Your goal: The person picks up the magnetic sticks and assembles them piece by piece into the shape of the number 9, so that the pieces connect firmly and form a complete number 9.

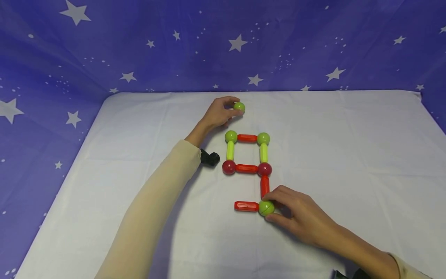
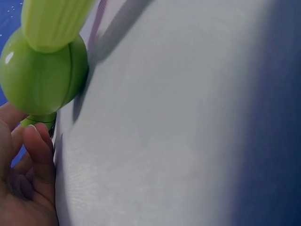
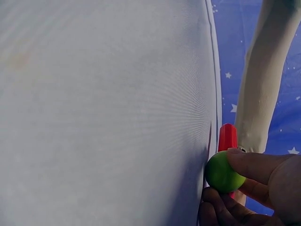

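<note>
At the far side of the table, my left hand [image 1: 218, 113] pinches a loose green ball [image 1: 239, 106] between thumb and fingers. My right hand [image 1: 302, 215] grips another green ball [image 1: 266, 209] at the near corner of a flat shape of balls and rods; in the right wrist view, thumb and fingers lie around this ball [image 3: 224, 171]. A red rod [image 1: 246, 206] extends left from it, its other end free. A second red rod [image 1: 265, 186] runs up to a dark red ball [image 1: 265, 169]. In the left wrist view, a green ball [image 2: 44, 77] bearing a yellow-green rod partly covers the pinched one.
Beyond the right hand's corner, the shape forms a square: two green balls at its far corners, a dark red ball [image 1: 229, 167] at near left, red and yellow-green rods [image 1: 230, 150] between. White cloth [image 1: 348, 155] covers the table. A starry blue curtain [image 1: 296, 38] hangs behind.
</note>
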Demonstrator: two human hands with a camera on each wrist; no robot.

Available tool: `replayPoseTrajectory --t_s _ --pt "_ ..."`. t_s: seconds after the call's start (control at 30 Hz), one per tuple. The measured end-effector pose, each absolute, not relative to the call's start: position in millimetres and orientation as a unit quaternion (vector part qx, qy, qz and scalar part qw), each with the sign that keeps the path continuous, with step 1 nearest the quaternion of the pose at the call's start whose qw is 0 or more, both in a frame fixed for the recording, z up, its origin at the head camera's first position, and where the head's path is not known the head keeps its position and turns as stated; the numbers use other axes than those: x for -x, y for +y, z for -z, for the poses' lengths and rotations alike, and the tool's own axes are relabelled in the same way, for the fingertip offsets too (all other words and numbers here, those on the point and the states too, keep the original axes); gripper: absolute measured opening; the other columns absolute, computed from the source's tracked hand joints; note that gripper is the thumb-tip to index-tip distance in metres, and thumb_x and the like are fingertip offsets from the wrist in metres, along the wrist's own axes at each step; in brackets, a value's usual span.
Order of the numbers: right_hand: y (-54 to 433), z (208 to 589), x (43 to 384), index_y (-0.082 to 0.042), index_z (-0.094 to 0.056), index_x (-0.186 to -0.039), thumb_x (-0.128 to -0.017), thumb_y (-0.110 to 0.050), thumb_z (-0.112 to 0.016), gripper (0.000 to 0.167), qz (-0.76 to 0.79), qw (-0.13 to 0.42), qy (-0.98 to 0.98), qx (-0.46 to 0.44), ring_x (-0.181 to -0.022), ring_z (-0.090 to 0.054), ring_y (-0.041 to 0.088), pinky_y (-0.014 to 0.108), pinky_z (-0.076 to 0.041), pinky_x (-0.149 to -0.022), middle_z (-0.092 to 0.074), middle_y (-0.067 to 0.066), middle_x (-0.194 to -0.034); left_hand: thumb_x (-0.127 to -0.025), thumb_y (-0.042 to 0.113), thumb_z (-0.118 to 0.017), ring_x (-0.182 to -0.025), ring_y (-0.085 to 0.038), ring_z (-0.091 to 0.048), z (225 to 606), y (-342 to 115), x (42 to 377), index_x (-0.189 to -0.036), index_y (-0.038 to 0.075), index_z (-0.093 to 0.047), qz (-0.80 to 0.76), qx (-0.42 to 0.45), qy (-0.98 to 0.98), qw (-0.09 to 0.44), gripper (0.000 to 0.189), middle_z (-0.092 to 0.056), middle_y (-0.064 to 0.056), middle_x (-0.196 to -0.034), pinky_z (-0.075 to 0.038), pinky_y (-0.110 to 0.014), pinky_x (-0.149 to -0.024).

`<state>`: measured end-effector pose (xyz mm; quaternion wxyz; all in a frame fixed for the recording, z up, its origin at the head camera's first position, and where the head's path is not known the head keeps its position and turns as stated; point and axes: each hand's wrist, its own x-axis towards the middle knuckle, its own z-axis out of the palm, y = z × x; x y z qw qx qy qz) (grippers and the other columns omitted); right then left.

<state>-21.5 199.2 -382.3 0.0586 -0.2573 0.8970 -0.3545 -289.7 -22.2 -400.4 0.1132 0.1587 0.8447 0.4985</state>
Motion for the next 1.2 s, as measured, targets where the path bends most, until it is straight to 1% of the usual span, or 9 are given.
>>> replayPoseTrajectory --t_s 0.13,0.4,0.6,0.8,0.97,1.07,1.2 --pt "199 382 22 -0.021 -0.067 -0.111 -0.078 -0.015 -0.084 0.037 0.354 0.065 0.898 0.254 -0.087 -0.056 0.002 0.029 -0.053 -0.08 -0.059 -0.019 -0.099 -0.092 0.024 -0.073 -0.056 -0.015 -0.053 399 -24 288 -0.133 0.011 -0.06 -0.493 -0.153 0.848 0.115 0.045 -0.061 -0.006 -0.123 -0.046 -0.027 -0.05" --pt "196 381 21 -0.022 -0.067 -0.111 -0.079 -0.015 -0.084 0.037 0.353 0.077 0.899 0.248 -0.087 -0.056 0.002 0.029 -0.053 -0.08 -0.059 -0.019 -0.099 -0.089 0.025 -0.075 -0.057 -0.016 -0.054 398 -29 283 -0.126 0.011 -0.062 -0.495 -0.136 0.849 0.123 0.042 -0.061 -0.005 -0.114 -0.047 -0.027 -0.053" --pt "196 381 21 -0.022 -0.067 -0.111 -0.079 -0.015 -0.084 0.037 0.35 0.071 0.9 0.25 -0.087 -0.056 0.003 0.029 -0.052 -0.079 -0.059 -0.019 -0.1 -0.09 0.026 -0.074 -0.057 -0.016 -0.053 396 -35 275 -0.129 0.01 -0.061 -0.516 -0.134 0.838 0.119 0.044 -0.058 -0.006 -0.114 -0.046 -0.027 -0.047" --pt "196 382 21 -0.022 -0.067 -0.112 -0.079 -0.015 -0.084 0.037 0.349 0.076 0.902 0.245 -0.088 -0.056 0.003 0.03 -0.052 -0.08 -0.059 -0.019 -0.1 -0.091 0.03 -0.073 -0.057 -0.02 -0.054 393 -45 261 -0.128 0.012 -0.062 -0.519 -0.155 0.831 0.126 0.042 -0.058 -0.006 -0.114 -0.049 -0.032 -0.045" --pt "196 382 21 -0.022 -0.067 -0.112 -0.079 -0.014 -0.084 0.038 0.352 0.069 0.899 0.252 -0.089 -0.056 0.003 0.031 -0.053 -0.081 -0.059 -0.019 -0.102 -0.09 0.034 -0.074 -0.064 -0.025 -0.055 387 -58 247 -0.127 0.014 -0.062 -0.527 -0.155 0.827 0.119 0.044 -0.058 -0.005 -0.115 -0.049 -0.034 -0.047" --pt "197 382 21 -0.023 -0.066 -0.111 -0.078 -0.014 -0.084 0.038 0.351 0.062 0.899 0.256 -0.088 -0.056 0.002 0.03 -0.052 -0.081 -0.059 -0.019 -0.101 -0.089 0.035 -0.075 -0.066 -0.027 -0.054 381 -65 237 -0.125 0.016 -0.062 -0.537 -0.155 0.819 0.129 0.043 -0.059 -0.005 -0.114 -0.047 -0.033 -0.046" --pt "199 382 20 -0.025 -0.066 -0.11 -0.077 -0.013 -0.085 0.04 0.344 0.051 0.903 0.253 -0.088 -0.056 0.001 0.029 -0.052 -0.079 -0.058 -0.021 -0.099 -0.088 0.035 -0.076 -0.065 -0.028 -0.054 376 -69 222 -0.123 0.018 -0.063 -0.544 -0.162 0.81 0.148 0.041 -0.059 -0.004 -0.113 -0.046 -0.034 -0.044"
